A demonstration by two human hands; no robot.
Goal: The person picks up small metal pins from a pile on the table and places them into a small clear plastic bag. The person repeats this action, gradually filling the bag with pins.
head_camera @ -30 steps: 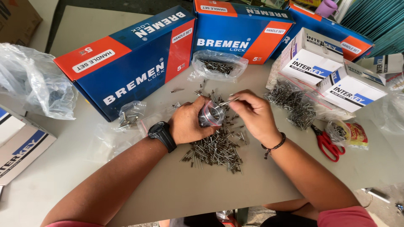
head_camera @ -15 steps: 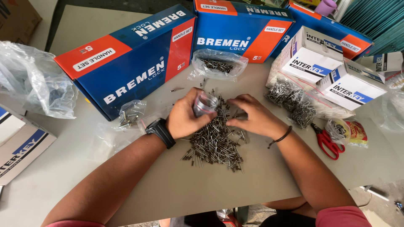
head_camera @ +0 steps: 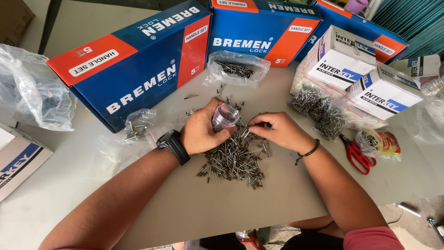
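Head view: the left hand [head_camera: 200,132] is closed around a small clear plastic bag [head_camera: 225,115], mouth held up and open above the pile of metal rivets [head_camera: 235,155] on the grey table [head_camera: 286,194]. Just beside it, the right hand [head_camera: 277,132] rests on the pile, fingertips [head_camera: 255,125] pinched together on a few rivets near the bag.

A small clear plastic bag [head_camera: 225,115] stands upright with its mouth open, held just above the table at mid-frame. Below and beside it lies a loose pile of thin grey metal rivets [head_camera: 233,159], pins pointing every way, spread across the pale table [head_camera: 286,203]; a few strays lie farther out.
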